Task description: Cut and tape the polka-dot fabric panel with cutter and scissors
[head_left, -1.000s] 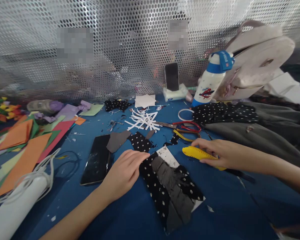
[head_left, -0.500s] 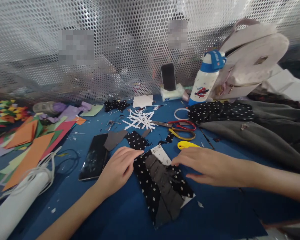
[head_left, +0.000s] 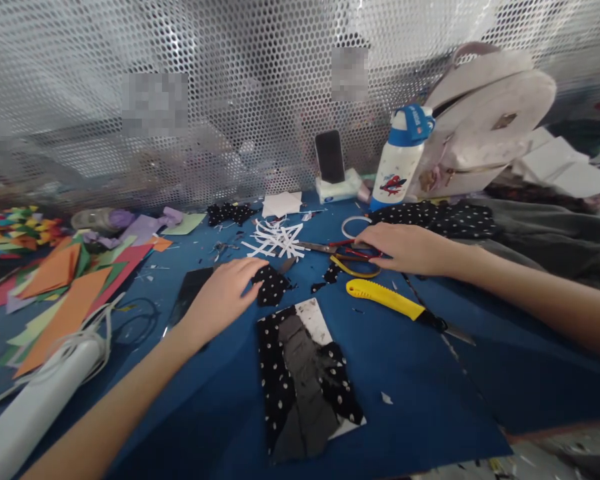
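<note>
A white card (head_left: 314,321) partly covered with black dotted and grey cloth (head_left: 300,373) lies on the blue table. Above its left side, my left hand (head_left: 226,290) rests by a dotted cloth scrap (head_left: 270,285) and covers part of a dark phone (head_left: 190,290); the fingers are bent, and what is under them is hidden. My right hand (head_left: 403,248) is over the red and yellow handles of the scissors (head_left: 355,257), its fingertips hidden in part. A yellow cutter (head_left: 385,298) with its blade out lies below that hand.
White paper strips (head_left: 277,238) lie beyond the card. Coloured papers (head_left: 65,313) and a white power strip (head_left: 45,400) are at the left. A bottle (head_left: 400,160), a backpack (head_left: 485,120), a propped phone (head_left: 330,157) and dark cloth (head_left: 555,233) stand or lie behind.
Both hands have left the cloth-covered card. My right hand has moved up to the scissors, uncovering the cutter. My left hand has shifted up and left, over the grey scrap by the phone.
</note>
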Available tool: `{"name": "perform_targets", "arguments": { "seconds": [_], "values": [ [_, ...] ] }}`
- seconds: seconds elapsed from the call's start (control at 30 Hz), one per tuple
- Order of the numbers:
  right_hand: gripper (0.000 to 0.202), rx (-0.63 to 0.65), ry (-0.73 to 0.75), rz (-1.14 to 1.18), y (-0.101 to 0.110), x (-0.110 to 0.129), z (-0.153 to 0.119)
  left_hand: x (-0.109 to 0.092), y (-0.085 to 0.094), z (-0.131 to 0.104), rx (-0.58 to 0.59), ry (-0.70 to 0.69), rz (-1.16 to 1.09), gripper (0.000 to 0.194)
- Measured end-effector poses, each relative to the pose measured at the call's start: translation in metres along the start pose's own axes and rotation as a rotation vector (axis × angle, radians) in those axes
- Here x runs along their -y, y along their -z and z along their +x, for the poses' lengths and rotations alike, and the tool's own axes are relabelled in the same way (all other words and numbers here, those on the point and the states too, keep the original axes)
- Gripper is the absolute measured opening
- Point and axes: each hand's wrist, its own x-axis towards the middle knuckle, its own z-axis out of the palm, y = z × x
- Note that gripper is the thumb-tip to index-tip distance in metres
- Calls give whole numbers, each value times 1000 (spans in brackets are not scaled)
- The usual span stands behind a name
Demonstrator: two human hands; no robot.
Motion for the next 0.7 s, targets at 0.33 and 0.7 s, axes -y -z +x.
{"name": "perform_targets", "arguments": {
  "seconds": [0.33,0.7],
  "values": [
    [38,22,-118,128,-9,-22,1,35,-8,56,114,74,-101,13],
    [26,39,-137,82,-17,0,17,29,-6,58,124,47,-209,8]
  ]
}}
